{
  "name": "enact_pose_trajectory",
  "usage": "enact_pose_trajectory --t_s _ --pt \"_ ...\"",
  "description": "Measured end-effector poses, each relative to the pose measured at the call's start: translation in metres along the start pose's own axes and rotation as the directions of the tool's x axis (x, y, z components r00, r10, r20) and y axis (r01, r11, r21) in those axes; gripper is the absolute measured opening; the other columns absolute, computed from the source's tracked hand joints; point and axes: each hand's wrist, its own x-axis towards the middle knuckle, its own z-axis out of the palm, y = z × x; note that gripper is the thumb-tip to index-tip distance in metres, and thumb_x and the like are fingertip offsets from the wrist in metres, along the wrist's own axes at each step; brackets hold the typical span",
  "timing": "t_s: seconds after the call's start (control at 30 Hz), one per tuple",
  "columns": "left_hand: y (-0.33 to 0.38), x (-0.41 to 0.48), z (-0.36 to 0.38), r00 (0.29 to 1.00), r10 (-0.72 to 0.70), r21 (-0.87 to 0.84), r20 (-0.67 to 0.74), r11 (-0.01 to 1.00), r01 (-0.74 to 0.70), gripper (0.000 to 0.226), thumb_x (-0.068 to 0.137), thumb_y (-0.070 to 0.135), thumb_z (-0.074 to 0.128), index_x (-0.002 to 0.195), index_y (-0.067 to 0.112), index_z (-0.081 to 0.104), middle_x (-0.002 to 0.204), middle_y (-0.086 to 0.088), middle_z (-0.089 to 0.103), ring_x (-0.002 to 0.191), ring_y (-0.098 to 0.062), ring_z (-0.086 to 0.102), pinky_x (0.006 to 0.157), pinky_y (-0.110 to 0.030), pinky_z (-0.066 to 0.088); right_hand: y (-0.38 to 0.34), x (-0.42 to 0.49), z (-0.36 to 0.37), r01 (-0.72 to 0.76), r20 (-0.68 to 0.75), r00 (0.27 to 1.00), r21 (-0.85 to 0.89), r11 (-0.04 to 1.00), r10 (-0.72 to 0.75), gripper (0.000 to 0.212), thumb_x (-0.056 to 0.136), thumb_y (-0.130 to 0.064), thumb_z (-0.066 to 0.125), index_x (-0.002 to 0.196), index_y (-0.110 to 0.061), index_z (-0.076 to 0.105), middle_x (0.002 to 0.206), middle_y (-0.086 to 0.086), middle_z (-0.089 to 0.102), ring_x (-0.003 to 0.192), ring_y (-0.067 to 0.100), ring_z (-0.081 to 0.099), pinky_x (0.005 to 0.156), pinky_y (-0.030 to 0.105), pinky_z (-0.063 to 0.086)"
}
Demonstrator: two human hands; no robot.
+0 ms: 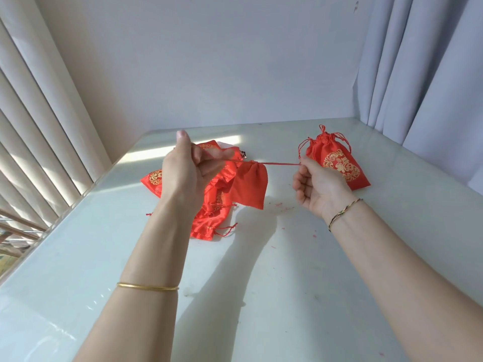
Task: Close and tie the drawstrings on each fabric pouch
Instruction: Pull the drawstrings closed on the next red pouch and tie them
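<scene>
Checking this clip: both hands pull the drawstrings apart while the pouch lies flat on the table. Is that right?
Not quite. In the head view the pouch hangs in the air from the taut drawstrings, off the table. The left hand and right hand do pull the drawstrings apart.

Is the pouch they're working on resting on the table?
No, the pouch hangs clear of the table from its drawstring, stretched taut between the left hand and the right hand.
</scene>
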Motion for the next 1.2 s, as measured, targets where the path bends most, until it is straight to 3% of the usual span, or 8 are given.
enact_pose_trajectory --t_s 0.07,0.17,0.3,0.4,0.6,0.73,0.97,1.2 --pt "0.004 -0.003 0.008 0.999 0.018 0.048 0.051 0.999 -0.021 0.046 0.101 0.039 0.034 0.06 0.015 0.033 0.05 0.001 0.041 0.047 -0.015 0.052 0.06 -0.033 0.056 -0.008 -0.007 0.006 0.087 0.037 0.996 -0.02 0.996 -0.086 0.037 0.092 -0.032 0.054 0.058 -0.018 0.049 0.054 -0.002 0.052 0.037 0.007 0.051 0.043 0.016 0.037" --pt "0.01 -0.012 0.017 0.976 -0.043 0.263 0.214 0.965 -0.015 0.033 0.097 0.028 0.048 0.068 0.012 0.047 0.06 -0.001 0.034 0.046 -0.011 0.034 0.05 -0.027 0.045 -0.021 -0.022 0.017 0.244 0.156 0.96 -0.055 0.968 -0.233 0.04 0.093 -0.033 0.052 0.056 -0.017 0.05 0.057 -0.002 0.053 0.044 0.009 0.053 0.048 0.018 0.04" --pt "0.011 -0.02 0.019 0.9 -0.181 0.603 0.397 0.791 -0.107 0.015 0.087 0.019 0.063 0.078 0.008 0.065 0.058 0.002 0.045 0.051 -0.01 0.043 0.056 -0.025 0.041 -0.028 -0.037 0.026 0.448 0.255 0.88 -0.164 0.879 -0.401 0.038 0.092 -0.031 0.054 0.057 -0.017 0.055 0.058 -0.004 0.055 0.051 0.011 0.053 0.049 0.02 0.04" --pt "0.01 -0.023 0.021 0.86 -0.193 0.714 0.472 0.656 -0.244 0.009 0.083 0.02 0.068 0.081 0.012 0.071 0.064 -0.001 0.058 0.059 -0.014 0.052 0.063 -0.028 0.044 -0.028 -0.041 0.028 0.522 0.3 0.839 -0.204 0.828 -0.454 0.036 0.092 -0.027 0.055 0.058 -0.017 0.06 0.058 -0.004 0.057 0.049 0.009 0.05 0.047 0.02 0.038" --pt "0.007 -0.023 0.021 0.873 -0.172 0.679 0.456 0.702 -0.216 0.015 0.089 0.014 0.061 0.084 0.005 0.072 0.058 0.003 0.056 0.054 -0.012 0.051 0.056 -0.022 0.047 -0.031 -0.042 0.024 0.353 0.347 0.902 -0.25 0.901 -0.257 0.035 0.097 -0.035 0.041 0.078 -0.012 0.061 0.075 0.006 0.069 0.042 0.014 0.051 0.041 0.021 0.035" --pt "0.007 -0.021 0.019 0.869 -0.201 0.646 0.452 0.746 -0.163 0.019 0.092 0.014 0.057 0.082 0.005 0.07 0.07 -0.008 0.054 0.056 -0.013 0.048 0.056 -0.022 0.046 -0.025 -0.039 0.024 0.233 0.39 0.914 -0.281 0.931 -0.111 0.022 0.091 -0.013 0.034 0.089 -0.009 0.055 0.069 0.012 0.065 0.042 0.018 0.051 0.039 0.02 0.034" --pt "0.006 -0.02 0.02 0.922 -0.178 0.567 0.344 0.822 -0.053 0.017 0.093 0.01 0.054 0.081 0.007 0.066 0.058 0.001 0.056 0.048 -0.007 0.051 0.052 -0.02 0.05 -0.017 -0.035 0.025 0.327 0.394 0.9 -0.336 0.883 -0.183 0.017 0.083 0.003 0.056 0.085 -0.012 0.048 0.069 0.011 0.061 0.049 0.014 0.056 0.048 0.022 0.044" --pt "0.006 -0.021 0.022 0.973 -0.124 0.546 0.196 0.838 -0.003 0.019 0.091 0.005 0.057 0.073 0.009 0.063 0.053 -0.004 0.057 0.039 -0.007 0.052 0.045 -0.019 0.05 -0.008 -0.038 0.03 0.51 0.367 0.851 -0.407 0.758 -0.376 0.047 0.077 -0.003 0.068 0.099 -0.014 0.028 0.066 0.009 0.054 0.048 0.012 0.048 0.051 0.025 0.042"
